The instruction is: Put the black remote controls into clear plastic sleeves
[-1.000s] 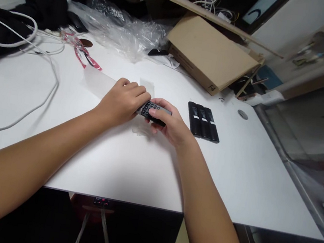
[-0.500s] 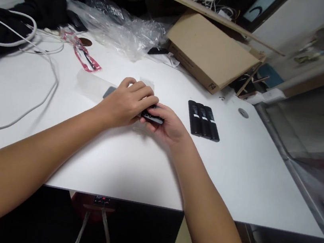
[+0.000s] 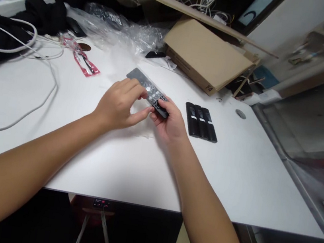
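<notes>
A dark remote control (image 3: 150,90) lies slanted in front of me, its lower end in my right hand (image 3: 169,120). My right thumb presses on the button side, with the fingers curled underneath. A clear, shiny film seems to cover the upper part of the remote. My left hand (image 3: 121,101) is at the remote's left side, thumb and forefinger spread with a gap between them. Its fingertips are close to or touching the remote's edge; the other fingers are partly hidden. To the right, three black remotes (image 3: 201,122) lie face down side by side.
A cardboard box (image 3: 209,53) stands at the back beside crumpled clear plastic (image 3: 129,32). A red-edged plastic packet (image 3: 83,60) lies back left. White cable (image 3: 39,108) runs along the left of the white table (image 3: 120,164). A round metal disc (image 3: 240,114) is at the right.
My left hand has drawn back from on top of the remote, and its thumb has spread from the fingers. More of the remote shows, its far end now pointing up and left.
</notes>
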The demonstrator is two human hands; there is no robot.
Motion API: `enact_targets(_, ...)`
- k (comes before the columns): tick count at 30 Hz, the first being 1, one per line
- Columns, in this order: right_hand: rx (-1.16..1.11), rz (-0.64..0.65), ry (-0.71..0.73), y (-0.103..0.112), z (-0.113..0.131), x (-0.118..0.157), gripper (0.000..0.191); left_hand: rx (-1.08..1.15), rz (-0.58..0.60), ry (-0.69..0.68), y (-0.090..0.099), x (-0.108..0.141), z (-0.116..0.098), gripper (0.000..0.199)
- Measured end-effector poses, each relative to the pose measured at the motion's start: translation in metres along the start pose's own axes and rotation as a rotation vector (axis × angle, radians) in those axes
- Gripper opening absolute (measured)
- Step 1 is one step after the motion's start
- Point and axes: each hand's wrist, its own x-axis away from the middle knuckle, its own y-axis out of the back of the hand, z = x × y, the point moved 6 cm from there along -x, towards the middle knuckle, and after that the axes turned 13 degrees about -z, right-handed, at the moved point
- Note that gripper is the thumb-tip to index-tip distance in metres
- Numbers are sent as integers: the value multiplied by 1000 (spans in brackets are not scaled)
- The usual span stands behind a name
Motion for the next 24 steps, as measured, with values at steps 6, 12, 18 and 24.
enact_targets(6,-18,-9,-36,-4,-10,4,20,-19,21,37,-6,3,-7,15)
enact_targets(12,90,-8,-10,-6,-10,6,21,-44,79,75,-5,2,-7,7)
enact_targets(18,125,2,39,-15,-13,12,35,-88,70,146,-4,1,-10,5)
enact_targets(24,147,-49,27,-15,-22,12,47,-110,95,222,-7,1,-10,6)
